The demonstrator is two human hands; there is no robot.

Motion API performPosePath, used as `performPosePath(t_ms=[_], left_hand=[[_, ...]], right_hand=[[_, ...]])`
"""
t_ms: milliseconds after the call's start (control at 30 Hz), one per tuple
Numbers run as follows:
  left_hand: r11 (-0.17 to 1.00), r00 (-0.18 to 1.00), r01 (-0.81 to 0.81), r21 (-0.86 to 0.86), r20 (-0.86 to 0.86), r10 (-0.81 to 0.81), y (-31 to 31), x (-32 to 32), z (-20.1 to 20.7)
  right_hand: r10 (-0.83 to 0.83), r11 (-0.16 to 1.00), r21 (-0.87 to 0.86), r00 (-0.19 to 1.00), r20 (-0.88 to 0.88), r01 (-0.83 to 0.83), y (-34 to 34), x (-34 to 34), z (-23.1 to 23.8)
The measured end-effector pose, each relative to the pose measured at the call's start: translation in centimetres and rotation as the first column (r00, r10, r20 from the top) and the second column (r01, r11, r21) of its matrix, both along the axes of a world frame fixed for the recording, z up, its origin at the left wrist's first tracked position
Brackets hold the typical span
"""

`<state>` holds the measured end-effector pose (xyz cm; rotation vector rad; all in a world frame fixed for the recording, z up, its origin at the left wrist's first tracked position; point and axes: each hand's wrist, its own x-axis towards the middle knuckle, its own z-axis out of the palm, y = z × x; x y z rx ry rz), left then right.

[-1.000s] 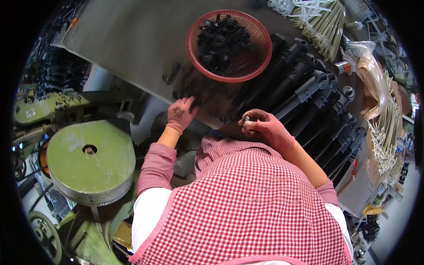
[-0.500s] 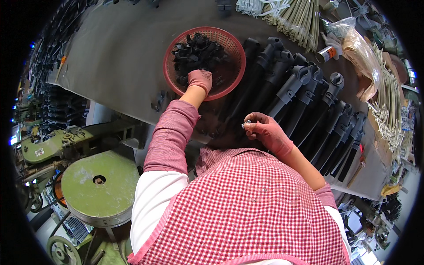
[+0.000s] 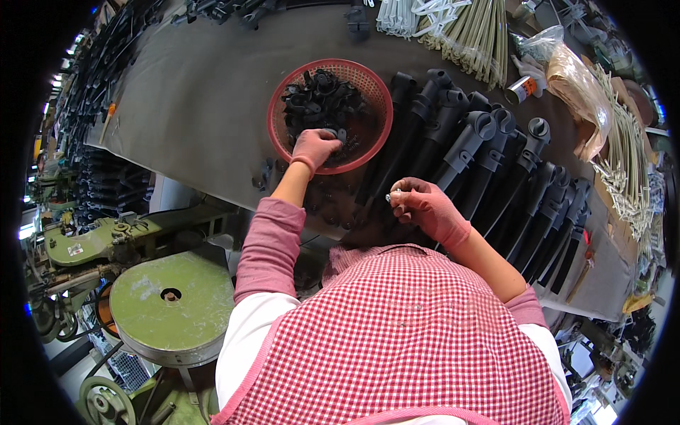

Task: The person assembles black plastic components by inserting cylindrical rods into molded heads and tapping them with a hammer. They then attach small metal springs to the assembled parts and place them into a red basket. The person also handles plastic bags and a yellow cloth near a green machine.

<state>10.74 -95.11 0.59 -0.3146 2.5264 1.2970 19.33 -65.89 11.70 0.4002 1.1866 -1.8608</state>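
1. Left hand (image 3: 316, 150): gloved in pink, over the near side of the basket. Thumb and fingers are pinched together on a dark curved piece (image 3: 341, 135), which sticks out at the fingertips, to the right. The piece's long axis is too small to tell.

2. Right hand (image 3: 431, 210): gloved in pink, raised in front of the apron (image 3: 397, 319). Thumb and fingertips pinch small shiny metal parts (image 3: 393, 195); their exact number cannot be told.

3. Governing relation: the dark piece lies up and to the left of the metal parts, the two well apart. The left hand is the nearer to the basket, the right hand to the tubes.

4. Red basket (image 3: 373, 86): round, perforated, set on the table (image 3: 202, 106), holding a heap of black curved pieces (image 3: 322, 95) mostly toward its left. A few dark loose pieces (image 3: 265, 174) lie just outside its near left side.

5. Black tubes (image 3: 459, 157): in a row right of the basket, ring-shaped ends away from the person, long axes slanting from far right to near left.

6. Outer left: a green round machine cover (image 3: 205, 290).
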Motion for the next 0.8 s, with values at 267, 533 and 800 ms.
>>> performPosePath(t_ms=[267, 533, 800], left_hand=[[-0.138, 0.757, -0.569, 0.811, 0.581, 0.299, -3.0, 0.5, -3.8], [-0.199, 0.809, -0.442, 0.874, 0.485, 0.333, -1.9, 1.8, -2.9], [-0.326, 0.903, -0.269, 0.906, 0.355, 0.242, -1.7, 1.6, -1.8]], right_hand=[[-0.019, 0.999, -0.026, 1.000, 0.012, 0.019, -1.4, 0.0, -0.5], [-0.049, 0.992, -0.115, 0.999, -0.024, 0.046, -2.2, -0.5, 1.1], [-0.075, 0.988, -0.150, 0.979, -0.190, 0.047, -3.6, -1.9, 3.6]])
